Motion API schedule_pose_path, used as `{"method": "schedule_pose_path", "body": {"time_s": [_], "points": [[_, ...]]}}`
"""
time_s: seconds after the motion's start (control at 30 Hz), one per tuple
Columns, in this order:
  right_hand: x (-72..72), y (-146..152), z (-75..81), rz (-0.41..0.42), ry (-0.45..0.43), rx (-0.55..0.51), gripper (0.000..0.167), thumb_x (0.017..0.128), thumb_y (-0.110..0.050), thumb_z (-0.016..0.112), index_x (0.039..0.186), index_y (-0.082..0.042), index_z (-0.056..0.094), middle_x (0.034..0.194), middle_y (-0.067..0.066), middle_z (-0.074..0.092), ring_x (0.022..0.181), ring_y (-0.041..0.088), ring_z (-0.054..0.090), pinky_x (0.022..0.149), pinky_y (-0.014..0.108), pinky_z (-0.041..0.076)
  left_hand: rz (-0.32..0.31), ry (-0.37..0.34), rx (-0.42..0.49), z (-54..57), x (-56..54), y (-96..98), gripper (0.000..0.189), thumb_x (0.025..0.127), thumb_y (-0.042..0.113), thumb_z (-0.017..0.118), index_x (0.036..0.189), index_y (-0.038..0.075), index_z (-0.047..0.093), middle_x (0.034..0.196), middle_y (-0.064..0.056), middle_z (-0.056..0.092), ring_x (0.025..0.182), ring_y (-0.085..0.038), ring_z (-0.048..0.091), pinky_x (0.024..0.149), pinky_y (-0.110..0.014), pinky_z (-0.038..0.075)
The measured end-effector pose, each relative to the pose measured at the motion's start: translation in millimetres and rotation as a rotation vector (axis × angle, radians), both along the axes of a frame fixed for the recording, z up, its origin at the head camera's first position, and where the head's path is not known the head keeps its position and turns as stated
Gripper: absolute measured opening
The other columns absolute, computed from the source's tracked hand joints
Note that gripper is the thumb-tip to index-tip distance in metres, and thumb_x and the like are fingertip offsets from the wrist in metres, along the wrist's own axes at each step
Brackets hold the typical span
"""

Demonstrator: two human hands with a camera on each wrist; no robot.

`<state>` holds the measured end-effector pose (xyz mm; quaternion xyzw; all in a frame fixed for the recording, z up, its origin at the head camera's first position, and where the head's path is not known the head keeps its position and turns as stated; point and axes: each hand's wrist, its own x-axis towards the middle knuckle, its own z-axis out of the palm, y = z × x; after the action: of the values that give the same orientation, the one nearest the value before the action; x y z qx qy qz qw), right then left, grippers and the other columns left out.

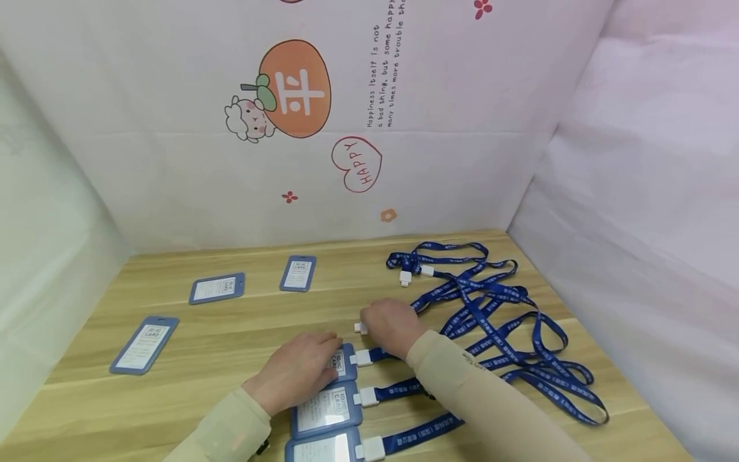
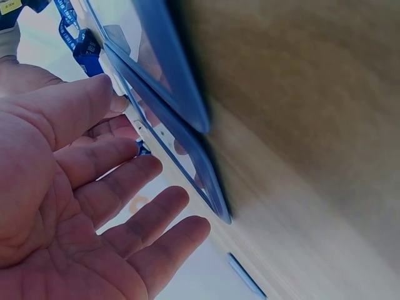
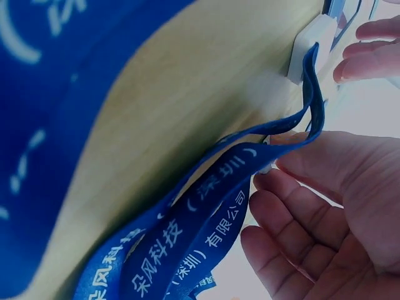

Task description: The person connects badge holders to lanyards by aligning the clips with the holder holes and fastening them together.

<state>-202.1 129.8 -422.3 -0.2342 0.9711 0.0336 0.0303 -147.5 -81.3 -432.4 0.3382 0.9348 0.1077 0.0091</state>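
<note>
My right hand pinches the white clip of a blue lanyard between thumb and index finger; the right wrist view shows the lanyard strap trailing from it. My left hand lies over the uppermost badge holder of a column of three, fingers loosely extended beside it and partly hiding it. That blue-framed holder is joined to a lanyard by a white clip. Below it, the middle badge holder and the nearest badge holder also have lanyards attached.
Three loose badge holders lie apart: one at left, one farther back and one at back centre. Tangled blue lanyards spread over the right of the wooden table. White cloth walls enclose its back and sides.
</note>
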Motion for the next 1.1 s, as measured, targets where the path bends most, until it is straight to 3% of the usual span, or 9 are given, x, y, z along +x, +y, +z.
{"method": "schedule_pose_path", "body": {"time_s": [0.43,1.1], "points": [[1.7,-1.3,1.1,0.015,0.013,0.002,0.007,0.099,-0.017,0.070,0.096,-0.015,0.076,0.085,-0.001,0.072,0.075,0.015,0.066,0.066,0.033,0.060,-0.051,0.018,-0.007,-2.5,2.2,-1.1,0.042,0.092,0.023,0.076,0.130,0.006,0.069,0.122,-0.006,0.074,0.106,-0.026,0.072,0.095,-0.044,0.060],[-1.3,-12.2,-0.8,0.022,0.004,-0.009,0.008,0.099,-0.018,0.071,0.102,-0.015,0.078,0.090,0.000,0.075,0.080,0.016,0.070,0.072,0.034,0.062,-0.032,-0.008,-0.023,-1.1,3.8,-3.1,0.045,0.093,0.023,0.075,0.135,0.008,0.068,0.128,-0.006,0.072,0.110,-0.025,0.071,0.098,-0.041,0.059]]}}
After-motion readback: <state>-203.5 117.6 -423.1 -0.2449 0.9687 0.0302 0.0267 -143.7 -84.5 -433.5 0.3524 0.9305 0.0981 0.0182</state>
